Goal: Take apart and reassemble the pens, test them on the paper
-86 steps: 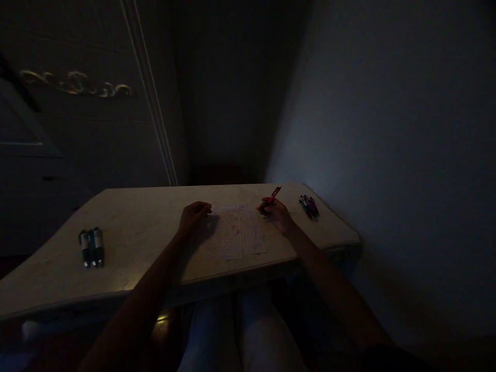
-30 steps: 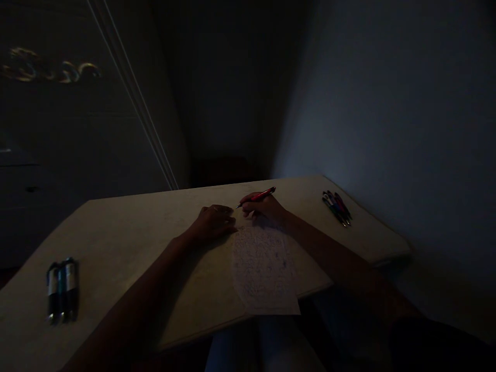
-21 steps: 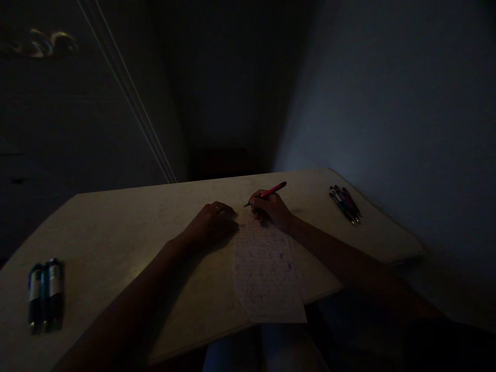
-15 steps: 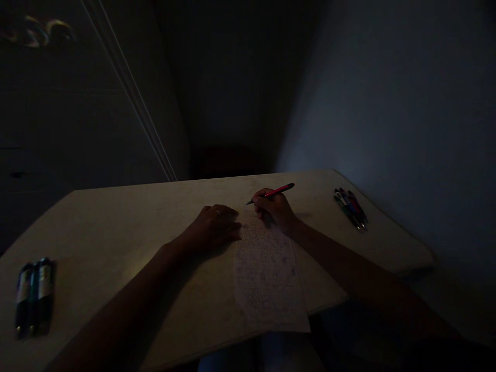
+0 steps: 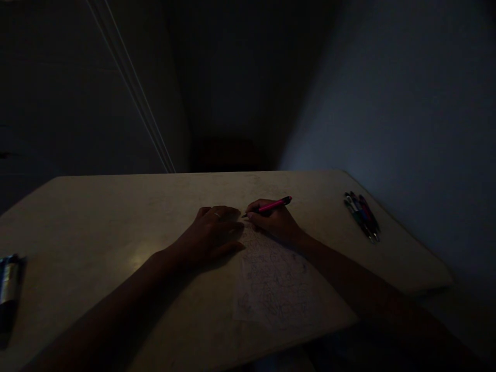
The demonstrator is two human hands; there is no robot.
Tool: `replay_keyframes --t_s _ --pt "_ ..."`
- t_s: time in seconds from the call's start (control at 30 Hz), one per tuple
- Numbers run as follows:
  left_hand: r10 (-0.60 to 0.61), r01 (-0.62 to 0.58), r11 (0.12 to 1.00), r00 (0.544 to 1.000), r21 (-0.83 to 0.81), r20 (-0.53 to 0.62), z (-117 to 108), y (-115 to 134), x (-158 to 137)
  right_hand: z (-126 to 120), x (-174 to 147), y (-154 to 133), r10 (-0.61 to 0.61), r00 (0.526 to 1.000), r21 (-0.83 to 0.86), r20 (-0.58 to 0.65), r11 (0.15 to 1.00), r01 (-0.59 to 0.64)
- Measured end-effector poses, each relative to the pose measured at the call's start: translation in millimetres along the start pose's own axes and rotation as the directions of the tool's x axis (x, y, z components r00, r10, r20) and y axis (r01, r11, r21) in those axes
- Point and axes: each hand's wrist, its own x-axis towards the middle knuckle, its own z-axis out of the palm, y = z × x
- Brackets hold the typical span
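Observation:
In dim light, a sheet of paper [image 5: 275, 289] covered with dark scribbled marks lies on the table near its front edge. My right hand [image 5: 271, 219] grips a pink-red pen [image 5: 273, 205] with a dark end, its tip pointing left and down at the top part of the sheet. Whether the tip touches the paper I cannot tell. My left hand [image 5: 217, 230] rests flat with fingers stretched toward the sheet's upper left edge, a ring on one finger. It holds nothing, and its fingertips are close to the pen tip.
The pale table [image 5: 116, 206] has angled corners. Several pens [image 5: 362, 217] lie together at its right side. More pens [image 5: 10, 289] show at the left edge, partly out of frame. A wall [image 5: 406, 129] rises along the right.
The pen and my right hand have come slightly down and closer to my left hand. My left fingers are more spread. The view has shifted, and the paper's lower end sits differently.

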Motion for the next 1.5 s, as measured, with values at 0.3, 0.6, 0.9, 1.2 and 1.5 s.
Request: replay_keyframes --t_s 0.3,0.6,0.9,1.2,1.5 --pt "0.038 -0.038 0.999 0.999 0.030 0.001 -3.7 6.2 -0.2 0.0 -1.4 -0.9 0.026 0.999 -0.199 -0.030 0.980 -0.031" --pt "0.028 -0.030 0.998 0.999 0.055 0.032 -3.6 5.2 2.2 0.3 -2.2 -6.5 -0.023 1.000 -0.306 0.004 0.952 0.023" --pt "0.117 -0.115 0.992 0.993 0.057 -0.025 0.2 1.6 1.9 -0.4 -0.9 -4.2 -0.050 0.998 -0.317 0.035 0.947 0.058" --pt "0.152 -0.149 0.987 0.987 0.062 -0.051 1.8 -0.5 1.8 2.0 0.7 -6.5 -0.055 0.998 -0.357 -0.023 0.933 0.043" --pt "0.119 -0.117 0.992 0.992 0.056 -0.037 -0.7 2.7 2.8 4.9 0.4 -5.6 -0.111 0.994 -0.388 0.014 0.915 0.107"
